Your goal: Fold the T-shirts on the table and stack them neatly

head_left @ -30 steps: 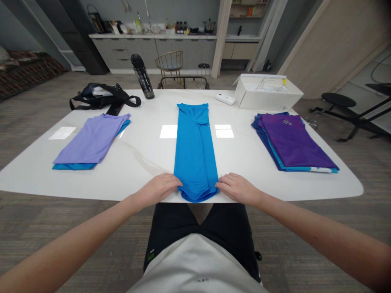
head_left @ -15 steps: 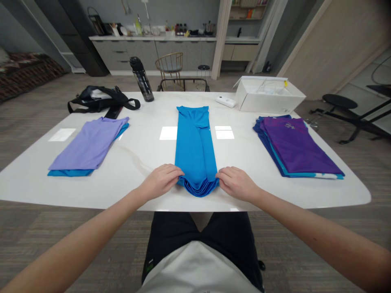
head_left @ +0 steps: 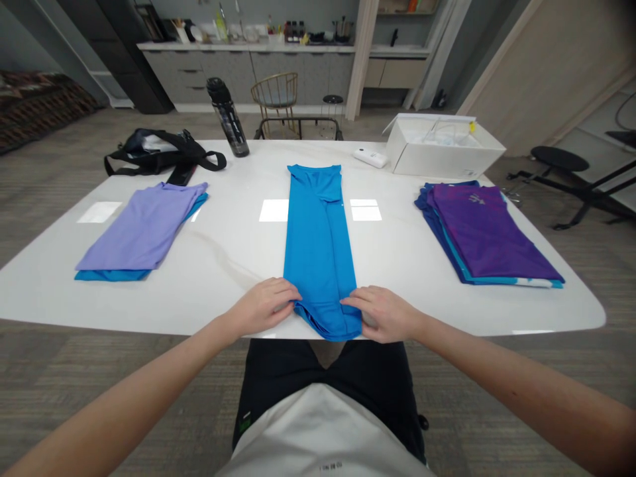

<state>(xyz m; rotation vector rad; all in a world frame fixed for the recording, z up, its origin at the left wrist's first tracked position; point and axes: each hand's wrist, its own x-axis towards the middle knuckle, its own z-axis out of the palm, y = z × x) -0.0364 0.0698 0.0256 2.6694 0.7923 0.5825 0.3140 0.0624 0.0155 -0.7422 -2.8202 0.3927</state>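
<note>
A blue shirt [head_left: 320, 245], folded into a long narrow strip, lies in front of me with its far end flared at the neck. My left hand [head_left: 265, 305] is closed at its near left edge, fingertips pinching the cloth. At the near right edge, my right hand [head_left: 382, 313] rests with its fingers stretched over the cloth and the thumb apart from them. Stacked folds of the shirt show along the near end, close to the table's front edge.
A lilac garment [head_left: 144, 225] lies over a blue one at left; a purple shirt [head_left: 491, 232] tops a pile at right. Along the back stand a black bag [head_left: 161, 152], a dark bottle [head_left: 228, 119], a white device [head_left: 370, 158] and a white box [head_left: 442, 152] on the white table [head_left: 233, 258].
The shirt's near end has come down flatter and closer to the table's front edge. My right hand has slid slightly inward over the cloth, its fingers loosened; my left hand still pinches the edge.
</note>
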